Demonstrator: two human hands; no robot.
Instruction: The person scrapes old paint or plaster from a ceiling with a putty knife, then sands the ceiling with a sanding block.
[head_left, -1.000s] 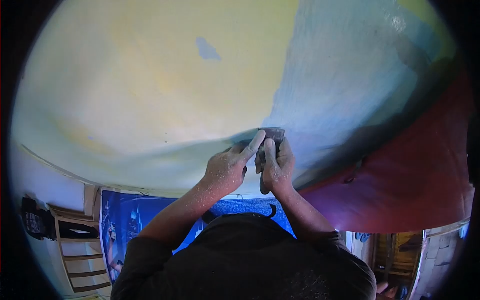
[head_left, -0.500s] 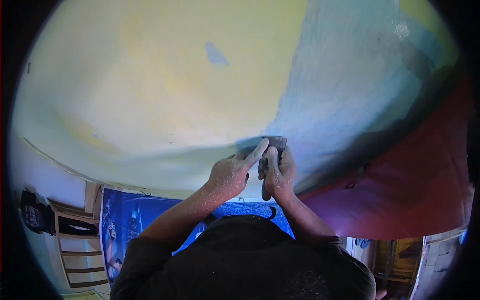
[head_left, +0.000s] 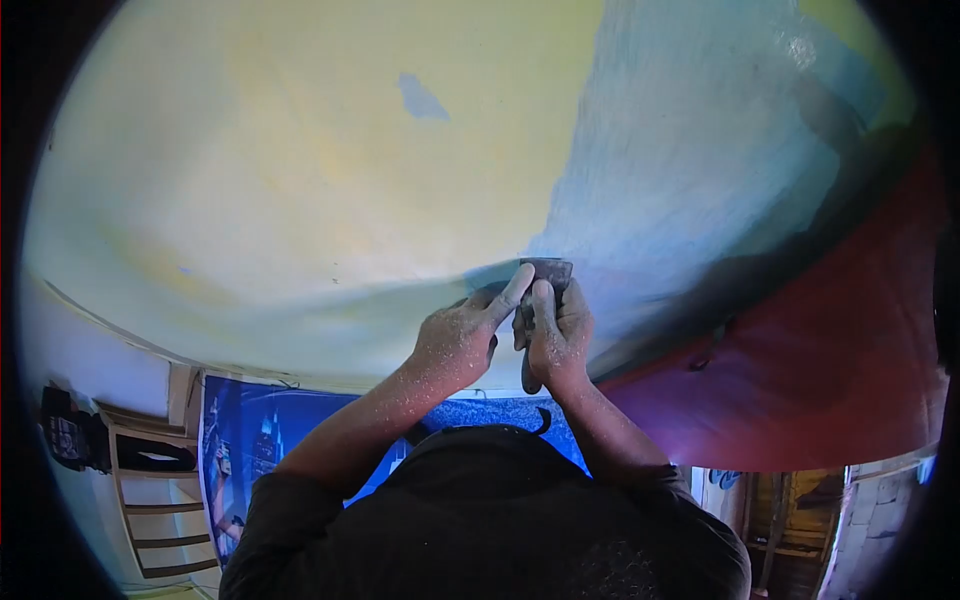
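A dark, flat-bladed scraper (head_left: 549, 269) rests with its wide edge against a painted surface (head_left: 330, 190), its handle pointing down toward me. My right hand (head_left: 562, 335) is wrapped round the handle, thumb lying along it toward the blade. From the other side my left hand (head_left: 460, 335) grips the tool, with one finger stretched onto the blade and the rest curled. Pale dust covers both hands and forearms. The surface is yellowish on the left; a pale blue area (head_left: 690, 150) spreads to the right, and a small blue patch (head_left: 423, 97) shows higher up.
A dark red sheet (head_left: 800, 370) hangs at the right. Below the surface's lower edge is a blue printed banner (head_left: 260, 430). Wooden shelving (head_left: 165, 508) stands at the lower left, with dark cloth (head_left: 72, 428) hanging beside it.
The view has shifted slightly, and the painted surface sits a little higher and farther left. Both hands and the scraper appear slightly higher, with the same grip.
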